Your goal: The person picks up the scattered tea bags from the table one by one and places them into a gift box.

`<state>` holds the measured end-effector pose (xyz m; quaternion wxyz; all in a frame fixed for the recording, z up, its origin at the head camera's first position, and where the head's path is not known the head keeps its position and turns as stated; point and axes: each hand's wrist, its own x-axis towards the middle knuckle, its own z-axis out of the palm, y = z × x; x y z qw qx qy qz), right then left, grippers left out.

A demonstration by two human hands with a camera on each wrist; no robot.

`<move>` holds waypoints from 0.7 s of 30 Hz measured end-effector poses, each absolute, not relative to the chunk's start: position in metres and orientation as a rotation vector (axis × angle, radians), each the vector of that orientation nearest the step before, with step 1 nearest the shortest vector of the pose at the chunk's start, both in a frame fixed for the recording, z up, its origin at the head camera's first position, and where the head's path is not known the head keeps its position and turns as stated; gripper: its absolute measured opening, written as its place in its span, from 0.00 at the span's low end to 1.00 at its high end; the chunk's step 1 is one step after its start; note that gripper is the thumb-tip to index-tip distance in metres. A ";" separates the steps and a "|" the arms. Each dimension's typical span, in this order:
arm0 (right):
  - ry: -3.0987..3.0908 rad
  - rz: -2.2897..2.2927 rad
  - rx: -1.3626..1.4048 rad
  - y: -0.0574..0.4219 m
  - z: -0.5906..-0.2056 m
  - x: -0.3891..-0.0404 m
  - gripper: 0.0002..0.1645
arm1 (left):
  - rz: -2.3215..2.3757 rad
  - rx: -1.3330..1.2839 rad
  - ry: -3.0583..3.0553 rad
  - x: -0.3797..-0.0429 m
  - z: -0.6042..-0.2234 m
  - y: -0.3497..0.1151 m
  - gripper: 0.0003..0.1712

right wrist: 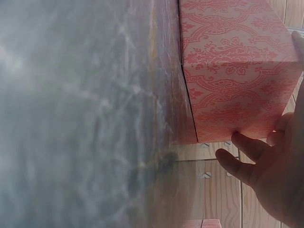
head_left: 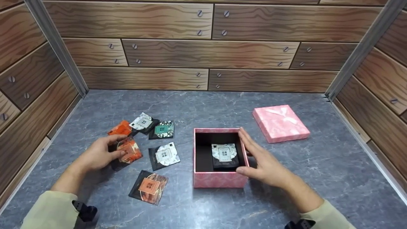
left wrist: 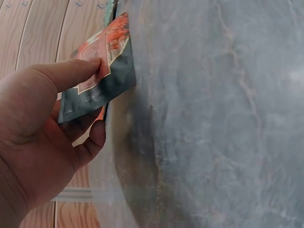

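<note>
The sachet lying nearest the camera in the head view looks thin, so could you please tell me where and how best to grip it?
I'd probably pinch the front sachet by its dark left edge, coming from the left, thumb above and a fingertip worked beneath: it seems to lie flat on the table, with bare surface on that side.

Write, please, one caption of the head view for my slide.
Left hand pinches an orange-labelled packet while right hand rests against an open pink box with a black-and-white packet inside.
</note>
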<state>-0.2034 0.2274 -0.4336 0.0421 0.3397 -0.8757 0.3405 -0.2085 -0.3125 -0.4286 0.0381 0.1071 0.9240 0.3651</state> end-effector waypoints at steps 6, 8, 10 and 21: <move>-2.676 1.056 1.039 0.227 -0.434 -0.204 0.63 | 1.185 0.352 2.806 -0.208 -0.418 -0.310 0.32; -2.679 1.058 1.037 0.227 -0.434 -0.204 0.63 | 1.213 0.354 2.798 -0.208 -0.414 -0.309 0.32; -2.681 1.058 1.036 0.227 -0.433 -0.204 0.63 | 1.233 0.355 2.797 -0.207 -0.409 -0.306 0.32; -2.679 1.044 1.042 0.226 -0.433 -0.204 0.63 | 1.436 0.344 2.727 -0.206 -0.389 -0.286 0.26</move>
